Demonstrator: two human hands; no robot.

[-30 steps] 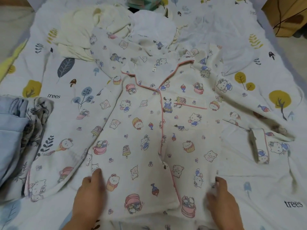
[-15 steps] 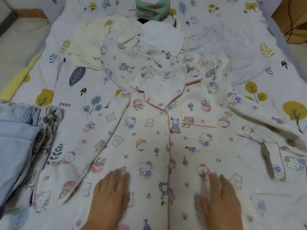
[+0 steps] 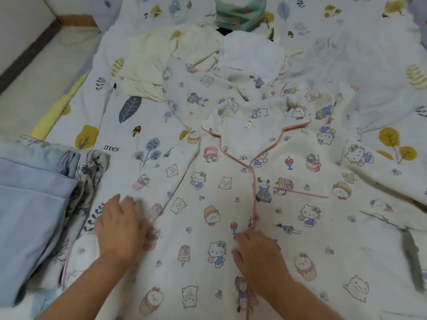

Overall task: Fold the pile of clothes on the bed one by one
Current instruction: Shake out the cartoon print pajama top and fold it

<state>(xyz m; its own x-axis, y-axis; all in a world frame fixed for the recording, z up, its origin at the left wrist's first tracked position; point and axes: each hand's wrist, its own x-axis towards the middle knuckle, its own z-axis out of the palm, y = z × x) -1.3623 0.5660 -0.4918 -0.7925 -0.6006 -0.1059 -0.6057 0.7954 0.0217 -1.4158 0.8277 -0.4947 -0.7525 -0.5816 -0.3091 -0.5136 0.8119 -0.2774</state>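
Observation:
A white pyjama shirt (image 3: 231,195) with cartoon prints and pink piping lies spread front-up on the bed, collar away from me. My left hand (image 3: 120,229) rests on its left sleeve near the body seam, blurred, with fingers curled onto the fabric. My right hand (image 3: 256,252) lies flat on the shirt's middle, just below the pink button placket. The right sleeve (image 3: 381,204) stretches out to the right. A heap of unfolded clothes (image 3: 166,63), cream and white, sits beyond the collar.
A stack of folded light-blue and grey-patterned clothes (image 3: 34,204) lies at my left. A green striped garment (image 3: 240,12) sits at the far end. The bedsheet (image 3: 369,72) has leaf and tree prints. The floor (image 3: 30,72) shows at the upper left.
My left hand has slid left from the shirt's front onto the left sleeve. My right hand has moved left to the placket. The view has shifted closer and to the left.

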